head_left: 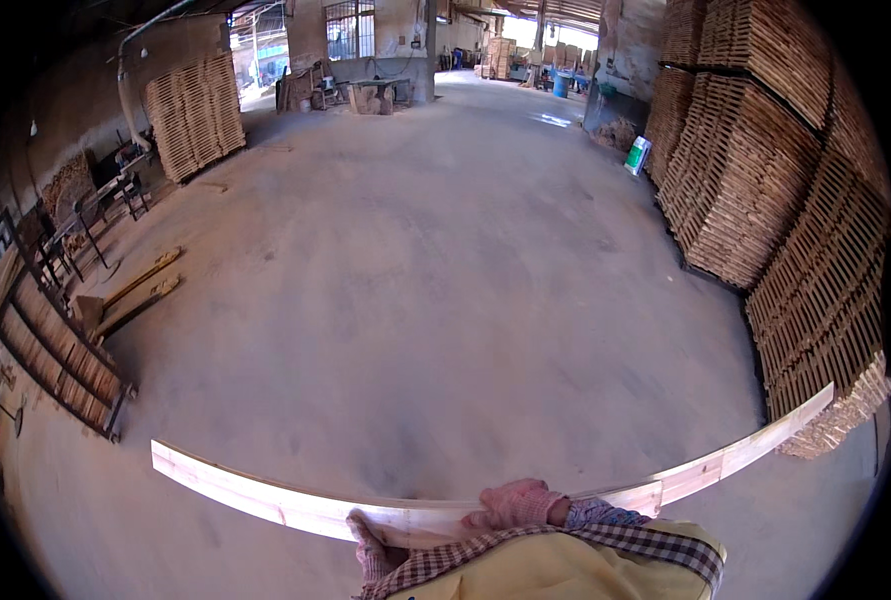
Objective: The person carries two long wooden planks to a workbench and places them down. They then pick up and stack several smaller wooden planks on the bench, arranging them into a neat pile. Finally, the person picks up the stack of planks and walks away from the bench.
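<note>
A long, pale wooden plank [255, 497] lies crosswise in front of my body, its two ends reaching far out to the left and right. The wide lens bends it into a curve, and joint lines cross its right half. My left hand [369, 548], in a knitted pinkish glove, grips the plank from the near side, with part of the fingers hidden. Over the plank's upper edge, near the middle, my right hand [513, 503] is closed in a similar glove. A yellow apron with checkered trim [565, 565] covers the lower edge of the view.
Tall stacks of wooden slats [740, 170] line the right side. To the left are a metal rack with boards [50, 330], a yellow pallet jack [140, 290] and another slat stack [195, 118]. A green-and-white container [637, 156] stands by the right stacks; concrete floor [415, 270] stretches ahead.
</note>
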Motion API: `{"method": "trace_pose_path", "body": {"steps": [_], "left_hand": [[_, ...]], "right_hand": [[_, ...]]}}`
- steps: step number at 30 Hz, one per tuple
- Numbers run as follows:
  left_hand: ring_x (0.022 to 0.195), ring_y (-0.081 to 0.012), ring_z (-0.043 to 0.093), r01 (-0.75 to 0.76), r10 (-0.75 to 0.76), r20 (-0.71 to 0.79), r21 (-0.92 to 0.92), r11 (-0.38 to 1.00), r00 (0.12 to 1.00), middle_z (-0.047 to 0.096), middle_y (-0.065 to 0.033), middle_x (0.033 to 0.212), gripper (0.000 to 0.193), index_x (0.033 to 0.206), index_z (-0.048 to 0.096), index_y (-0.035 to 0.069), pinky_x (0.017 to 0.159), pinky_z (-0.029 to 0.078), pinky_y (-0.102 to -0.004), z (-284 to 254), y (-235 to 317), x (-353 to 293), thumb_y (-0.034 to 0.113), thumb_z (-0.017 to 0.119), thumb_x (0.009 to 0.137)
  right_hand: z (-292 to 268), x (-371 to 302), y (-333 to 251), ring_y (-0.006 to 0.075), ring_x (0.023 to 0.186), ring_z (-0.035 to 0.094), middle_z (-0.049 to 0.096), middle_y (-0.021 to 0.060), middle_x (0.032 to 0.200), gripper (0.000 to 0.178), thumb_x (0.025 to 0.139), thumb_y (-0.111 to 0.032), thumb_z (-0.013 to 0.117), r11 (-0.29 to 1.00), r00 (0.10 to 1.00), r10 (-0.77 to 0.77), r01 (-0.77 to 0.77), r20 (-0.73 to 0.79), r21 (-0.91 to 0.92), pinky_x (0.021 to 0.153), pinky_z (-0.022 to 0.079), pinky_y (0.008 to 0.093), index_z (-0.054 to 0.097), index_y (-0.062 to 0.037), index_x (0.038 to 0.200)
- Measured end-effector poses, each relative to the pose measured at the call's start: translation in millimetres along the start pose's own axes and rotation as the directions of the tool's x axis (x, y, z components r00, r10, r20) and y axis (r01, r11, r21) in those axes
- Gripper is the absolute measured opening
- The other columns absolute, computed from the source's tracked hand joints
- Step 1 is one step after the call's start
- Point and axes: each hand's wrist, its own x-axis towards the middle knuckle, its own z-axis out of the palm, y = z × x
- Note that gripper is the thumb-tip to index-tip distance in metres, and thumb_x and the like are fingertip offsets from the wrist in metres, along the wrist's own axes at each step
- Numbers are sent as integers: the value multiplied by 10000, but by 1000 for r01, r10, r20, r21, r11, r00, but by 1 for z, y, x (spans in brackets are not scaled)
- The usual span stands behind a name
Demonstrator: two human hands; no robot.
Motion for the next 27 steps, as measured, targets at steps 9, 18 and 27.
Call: {"method": "trace_pose_path", "body": {"steps": [9,18,27], "left_hand": [[1279,-336,494,22,-47,155,162,987,987,482,-148,1427,975,1455,400,71,1089,425,-513,139,99,221,765,618,805],[1194,-293,563,-114,95,118,166,979,988,550,-111,1349,883,1419,457,46,1033,489,-469,372,179,403,691,647,847],[1238,-349,541,32,-34,6,194,980,999,528,-167,1379,973,1456,385,24,1055,463,-523,545,236,539,751,585,842]], "right_hand": [[-172,172,-3,357,1118,638,679,211,1153,863,872,-800,381,989,1000,-12,12,4,150,966,466,459,622,-52,1229],[-401,341,25,331,1139,630,683,187,1155,907,841,-846,372,972,997,2,16,-79,234,982,455,434,665,-61,1188],[-587,507,65,364,1147,617,662,250,1154,893,881,-792,372,981,999,-49,48,1,188,997,447,458,554,-15,1282]]}}
